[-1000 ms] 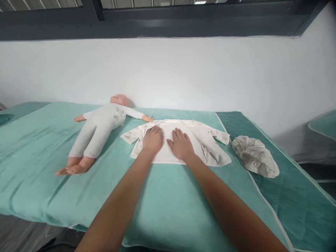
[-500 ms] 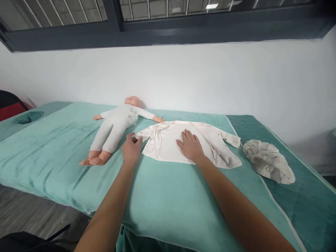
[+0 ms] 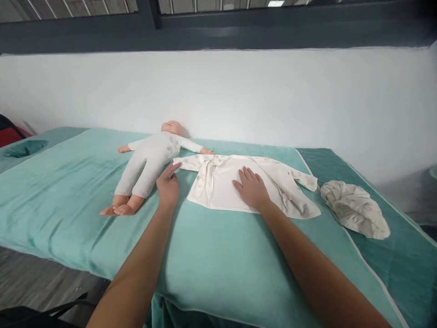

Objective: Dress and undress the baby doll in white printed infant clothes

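A small white baby shirt with a faint print on its sleeves lies spread open on the green bedding. At its left sleeve end, my left hand has thumb and fingers closed on the cuff. My right hand rests flat on the middle of the shirt, fingers a little apart. Just left of the shirt, a baby doll in a white suit lies on its back, its bare feet toward me. The doll's outstretched hand almost meets the shirt's upper edge.
A crumpled, printed white cloth lies at the right on darker green fabric. Green bedding covers the bed, which stands against a white wall under a dark window frame. Something red and black shows at far left.
The left sleeve has swung up and straightened, with my left hand moving slightly up and left at its cuff. My right hand stays flat on the shirt. The view has shifted a little.
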Tool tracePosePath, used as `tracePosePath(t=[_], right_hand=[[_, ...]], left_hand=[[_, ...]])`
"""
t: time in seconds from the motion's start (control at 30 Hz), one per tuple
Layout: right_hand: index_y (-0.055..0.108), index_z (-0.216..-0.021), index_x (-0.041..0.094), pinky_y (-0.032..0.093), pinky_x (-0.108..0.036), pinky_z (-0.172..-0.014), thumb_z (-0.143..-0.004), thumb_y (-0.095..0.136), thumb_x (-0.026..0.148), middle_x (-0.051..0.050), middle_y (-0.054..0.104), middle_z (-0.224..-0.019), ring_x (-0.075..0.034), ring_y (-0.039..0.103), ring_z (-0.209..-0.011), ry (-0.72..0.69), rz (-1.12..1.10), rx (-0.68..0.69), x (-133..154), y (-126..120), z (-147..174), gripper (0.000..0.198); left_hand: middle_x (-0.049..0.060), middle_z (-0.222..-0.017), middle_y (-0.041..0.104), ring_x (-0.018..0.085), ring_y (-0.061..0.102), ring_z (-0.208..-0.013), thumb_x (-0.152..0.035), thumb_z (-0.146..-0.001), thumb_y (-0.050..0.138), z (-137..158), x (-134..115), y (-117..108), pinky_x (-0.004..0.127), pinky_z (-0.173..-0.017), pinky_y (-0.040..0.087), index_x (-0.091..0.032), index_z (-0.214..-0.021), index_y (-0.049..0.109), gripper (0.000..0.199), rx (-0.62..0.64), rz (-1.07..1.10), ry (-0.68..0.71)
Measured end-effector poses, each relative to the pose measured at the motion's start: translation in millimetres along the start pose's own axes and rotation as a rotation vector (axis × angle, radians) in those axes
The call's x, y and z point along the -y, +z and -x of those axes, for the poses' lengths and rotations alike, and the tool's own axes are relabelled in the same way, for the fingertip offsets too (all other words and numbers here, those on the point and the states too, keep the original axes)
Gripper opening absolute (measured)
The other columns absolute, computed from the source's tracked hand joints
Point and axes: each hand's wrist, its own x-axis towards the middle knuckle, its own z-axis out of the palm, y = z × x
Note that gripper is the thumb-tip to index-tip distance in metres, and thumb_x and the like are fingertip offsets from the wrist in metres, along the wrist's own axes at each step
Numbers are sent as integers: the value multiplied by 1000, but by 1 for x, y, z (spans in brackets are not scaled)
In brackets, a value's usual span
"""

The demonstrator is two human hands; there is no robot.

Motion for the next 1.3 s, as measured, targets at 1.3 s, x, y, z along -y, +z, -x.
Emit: tracePosePath(t=[1.3], right_hand=[[52, -138, 22, 38, -34, -112, -95, 43, 46, -5, 51, -148, -20, 48, -134, -30, -643, -83, -33, -37, 32, 50]], left_hand=[[7, -119, 71, 28, 60, -117, -25, -88, 45, 5, 2, 12, 42, -100, 43, -22, -107, 69, 31, 214, -611, 2]])
